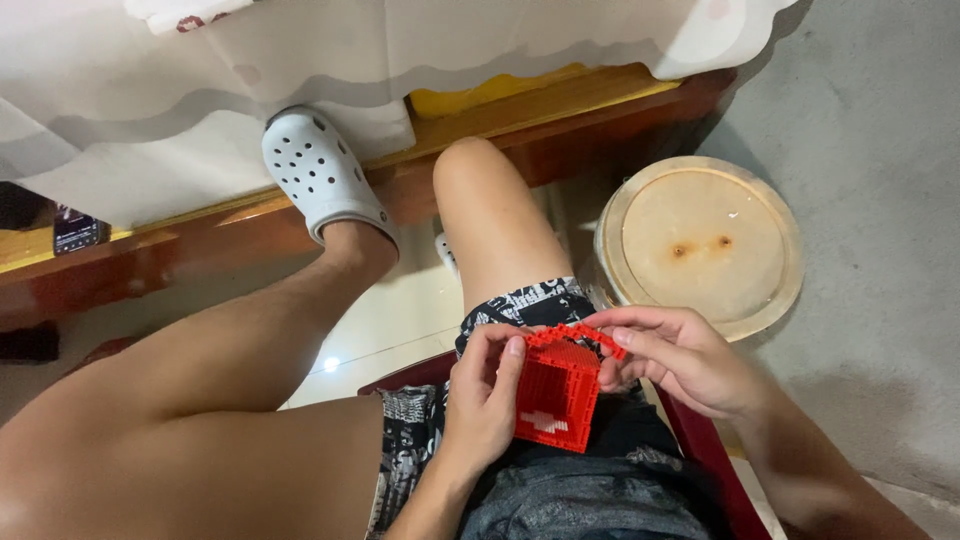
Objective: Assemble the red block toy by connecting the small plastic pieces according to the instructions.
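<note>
Lower centre of frame: I see the left hand (482, 400) wrapped around the side of a red block model (556, 392), fingers curled on it. The right hand (680, 360) pinches its top edge. Round wooden lid (700, 245) at right; white clog (318, 170) at upper left.

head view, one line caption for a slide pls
Both hands, left and right, hold a red brick box over the lap.

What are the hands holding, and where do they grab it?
A red box-shaped model of small plastic bricks. The left hand grips its left side; the right hand pinches its top edge.
</note>
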